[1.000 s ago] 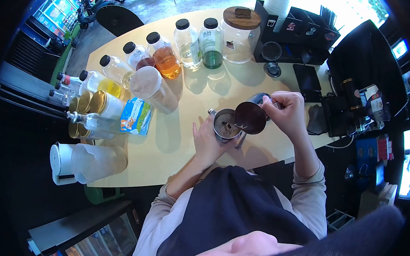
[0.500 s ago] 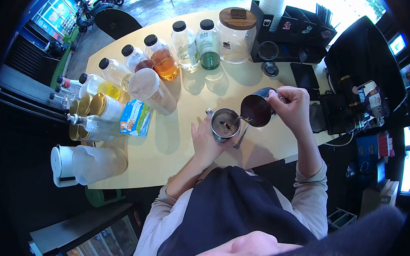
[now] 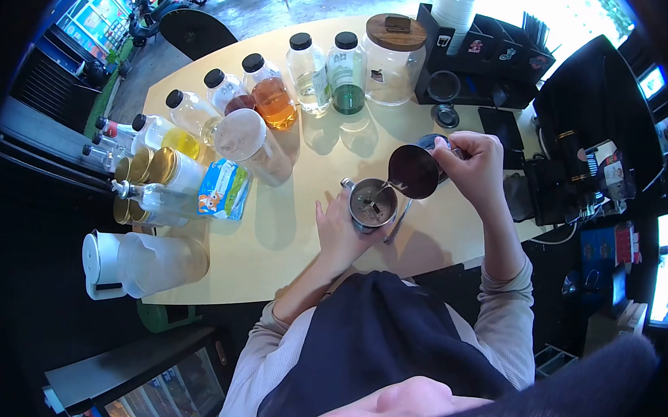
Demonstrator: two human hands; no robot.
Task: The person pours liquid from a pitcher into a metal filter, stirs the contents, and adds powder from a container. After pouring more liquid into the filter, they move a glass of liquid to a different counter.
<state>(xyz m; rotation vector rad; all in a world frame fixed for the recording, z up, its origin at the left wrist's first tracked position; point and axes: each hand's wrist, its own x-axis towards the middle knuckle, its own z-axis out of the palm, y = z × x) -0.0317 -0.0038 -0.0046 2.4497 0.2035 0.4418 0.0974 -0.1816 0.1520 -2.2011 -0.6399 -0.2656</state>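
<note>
My left hand is wrapped around a stainless steel cup with a handle, upright near the table's front edge. Inside the cup is a greyish-brown liquid, with a small dark shape showing on it. My right hand grips a dark metal pitcher by its handle. The pitcher is tilted to the left, its spout close above the cup's right rim, where a thin pale streak shows. A spoon lies on the table just right of the cup.
Capped bottles, including an amber one and a green one, line the table's back. A tall powder canister, a blue packet and a plastic jug stand left. A black organizer is at the back right.
The pitcher has tipped further and moved slightly left, with its spout nearer the cup. The surface inside the cup looks a little different. My left hand keeps its hold.
</note>
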